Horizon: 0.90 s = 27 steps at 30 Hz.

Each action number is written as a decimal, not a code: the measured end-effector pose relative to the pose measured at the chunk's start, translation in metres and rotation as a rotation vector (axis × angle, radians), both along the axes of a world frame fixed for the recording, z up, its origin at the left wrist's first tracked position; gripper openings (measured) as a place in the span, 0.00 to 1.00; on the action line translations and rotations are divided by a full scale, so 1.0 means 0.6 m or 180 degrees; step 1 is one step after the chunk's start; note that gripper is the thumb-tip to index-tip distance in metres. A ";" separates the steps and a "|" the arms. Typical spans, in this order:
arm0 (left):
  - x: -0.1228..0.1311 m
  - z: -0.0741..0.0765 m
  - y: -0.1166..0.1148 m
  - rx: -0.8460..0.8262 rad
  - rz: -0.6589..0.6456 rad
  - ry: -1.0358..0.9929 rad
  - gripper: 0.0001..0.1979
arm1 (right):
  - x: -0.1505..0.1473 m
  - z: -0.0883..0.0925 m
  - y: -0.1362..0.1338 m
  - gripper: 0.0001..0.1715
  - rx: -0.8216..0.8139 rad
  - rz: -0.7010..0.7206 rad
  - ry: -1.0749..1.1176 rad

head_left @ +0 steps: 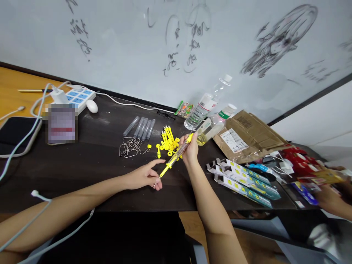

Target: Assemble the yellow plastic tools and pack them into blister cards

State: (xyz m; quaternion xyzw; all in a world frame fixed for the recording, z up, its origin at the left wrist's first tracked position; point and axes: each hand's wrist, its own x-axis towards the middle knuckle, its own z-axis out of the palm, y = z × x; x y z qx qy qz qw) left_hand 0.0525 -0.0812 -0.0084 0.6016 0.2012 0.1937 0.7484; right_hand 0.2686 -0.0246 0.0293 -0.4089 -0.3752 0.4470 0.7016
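Observation:
A tubular spring scale (177, 154), clear with yellow ends, is held at a slant above the table. My right hand (190, 148) is closed around its upper end. Lower down, my left hand (148, 175) pinches the small metal hook at the tip of the yellow rod, which sticks out of the tube. Just behind the scale lies a pile of yellow plastic parts (167, 139), some with springs. Several clear tubes (143, 128) lie side by side to the left, and a tangle of bent wire hooks (131, 146) sits in front of them.
Two bottles (202, 110) stand behind my right hand, near a cardboard parcel (244, 134). Open narrow boxes (244, 181) lie at right. A power strip (82, 98), phone (19, 134) and cables occupy the left. Another person's hand (331, 198) is at far right.

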 end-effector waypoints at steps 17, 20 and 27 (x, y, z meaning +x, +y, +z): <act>0.006 -0.001 -0.002 0.0238 0.0243 0.0033 0.36 | -0.002 -0.008 0.002 0.30 -0.0042 0.0081 0.0073; 0.005 0.002 -0.003 0.0219 0.0293 0.0028 0.37 | 0.012 -0.004 0.007 0.30 -0.0027 -0.0096 0.0092; 0.002 0.007 0.001 0.0179 0.0511 0.0039 0.41 | -0.042 -0.016 -0.008 0.28 -0.0079 0.0362 0.0004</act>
